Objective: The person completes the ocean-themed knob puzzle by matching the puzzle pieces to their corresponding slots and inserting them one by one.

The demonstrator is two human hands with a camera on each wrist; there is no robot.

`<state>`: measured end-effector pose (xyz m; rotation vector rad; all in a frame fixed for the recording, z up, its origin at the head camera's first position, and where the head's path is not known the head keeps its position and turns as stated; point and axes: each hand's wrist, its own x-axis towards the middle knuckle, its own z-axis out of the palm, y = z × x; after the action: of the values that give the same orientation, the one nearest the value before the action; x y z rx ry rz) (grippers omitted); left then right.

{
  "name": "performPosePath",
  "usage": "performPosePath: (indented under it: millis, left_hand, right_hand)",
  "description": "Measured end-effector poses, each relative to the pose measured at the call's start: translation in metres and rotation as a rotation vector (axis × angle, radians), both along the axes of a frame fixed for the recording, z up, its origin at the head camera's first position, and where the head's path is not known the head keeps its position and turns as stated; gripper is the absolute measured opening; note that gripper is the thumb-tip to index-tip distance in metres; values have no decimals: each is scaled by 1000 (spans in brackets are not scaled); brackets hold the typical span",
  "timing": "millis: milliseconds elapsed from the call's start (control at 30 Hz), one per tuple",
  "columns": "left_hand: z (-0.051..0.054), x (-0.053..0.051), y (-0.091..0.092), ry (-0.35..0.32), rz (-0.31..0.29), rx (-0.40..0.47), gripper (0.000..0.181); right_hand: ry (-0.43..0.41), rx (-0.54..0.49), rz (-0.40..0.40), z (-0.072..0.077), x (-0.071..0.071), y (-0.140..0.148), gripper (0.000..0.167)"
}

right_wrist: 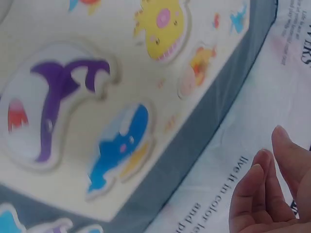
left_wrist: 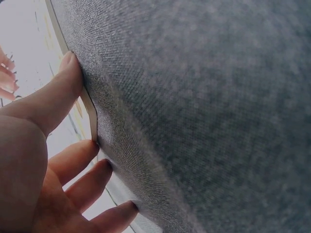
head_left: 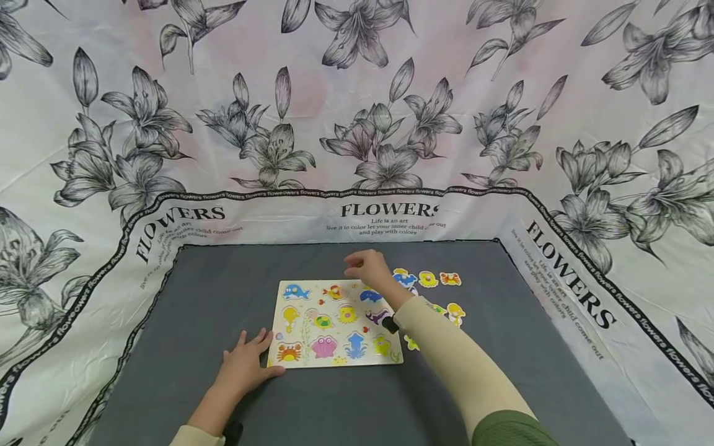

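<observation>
Lying flat on the grey cloth point(head_left: 212, 297), the puzzle board point(head_left: 368, 362) sits in front of me with its sea-animal shapes in three rows. I see a blue whale point(head_left: 295, 291) at its far left corner, an orange crab point(head_left: 289, 352) at the near left, a pink shape point(head_left: 323, 347) and a blue squid point(head_left: 355, 345) along the near edge; whether these spots are filled or only printed hollows, I cannot tell.

My left hand point(head_left: 242, 364) is spread, gripping nothing, with thumb against the board's near edge and forefinger touching close to the corner. My right hand point(head_left: 369, 269) hangs over the far edge, fingers loosely bent, a gap between thumb and fingertips, and I see nothing in it.

Just right of the board lie loose pieces, among them a blue one point(head_left: 404, 278), a yellow one point(head_left: 427, 279) and a red-orange crab piece point(head_left: 450, 279). My right sleeve point(head_left: 457, 359) crosses the board's right side, hiding part of it and some of those pieces. Behind everything hangs a flower-printed sheet point(head_left: 301, 214).
</observation>
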<state>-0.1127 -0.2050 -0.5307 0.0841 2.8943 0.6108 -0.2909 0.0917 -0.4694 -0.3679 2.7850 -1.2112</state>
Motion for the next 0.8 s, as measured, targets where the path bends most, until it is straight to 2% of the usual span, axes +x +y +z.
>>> performPosePath:
  millis: [300,800]
  left_hand:
    - [0,0,-1,-14,-2,-4,98]
    - [2,2,0,-33,-2,-5,98]
  right_hand:
    - [28,-1,-27,15,1,17,32]
    - [48,38,-100,16,-1,61,36]
